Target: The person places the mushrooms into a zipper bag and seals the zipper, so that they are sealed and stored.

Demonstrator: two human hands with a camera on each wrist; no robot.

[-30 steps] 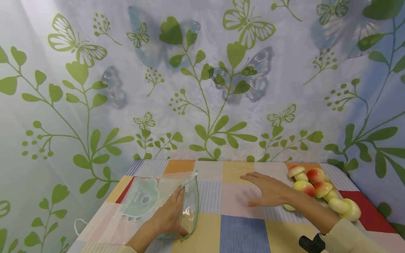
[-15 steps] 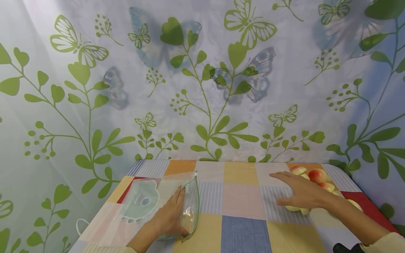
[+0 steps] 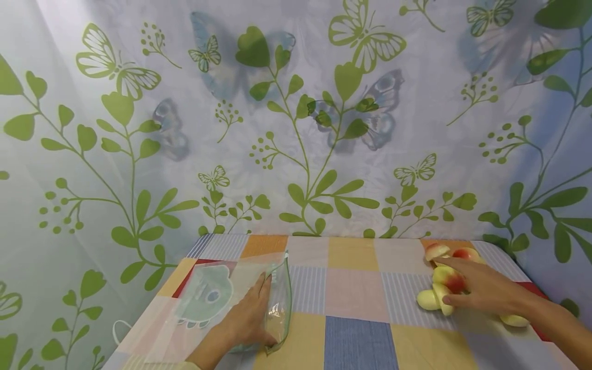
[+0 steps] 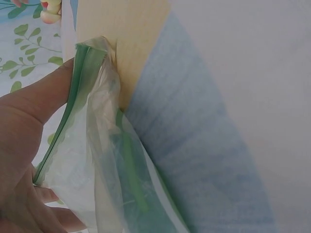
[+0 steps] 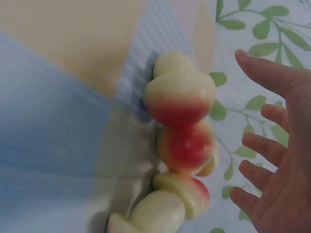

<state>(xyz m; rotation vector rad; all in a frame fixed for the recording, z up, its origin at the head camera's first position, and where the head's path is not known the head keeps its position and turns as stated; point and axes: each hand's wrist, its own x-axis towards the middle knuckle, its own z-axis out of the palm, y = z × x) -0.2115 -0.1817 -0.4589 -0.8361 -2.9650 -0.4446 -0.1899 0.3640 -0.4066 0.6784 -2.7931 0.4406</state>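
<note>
Behind my table hangs a big leafy curtain (image 3: 259, 180) with butterflies. On the table (image 3: 356, 293), with its squares of many colours, a clear zip bag (image 3: 238, 285) lies near the left edge. My left hand (image 3: 250, 318) is at the bag's mouth, thumb and fingers wide apart and touching it, so the mouth gapes toward the right edge. My right hand (image 3: 485, 285) is over the toy mushrooms (image 3: 448, 277), by the back right corner. Its fingers are spread and hold nothing.

I think the work is near its start: the bag is ready, and I see no mushroom inside, though my hand hides part. The mushrooms on the table seem left to do.

The bag's green picture (image 3: 210, 290) has pale marks, maybe letters, too blurry to read. I can read no brand.
</note>
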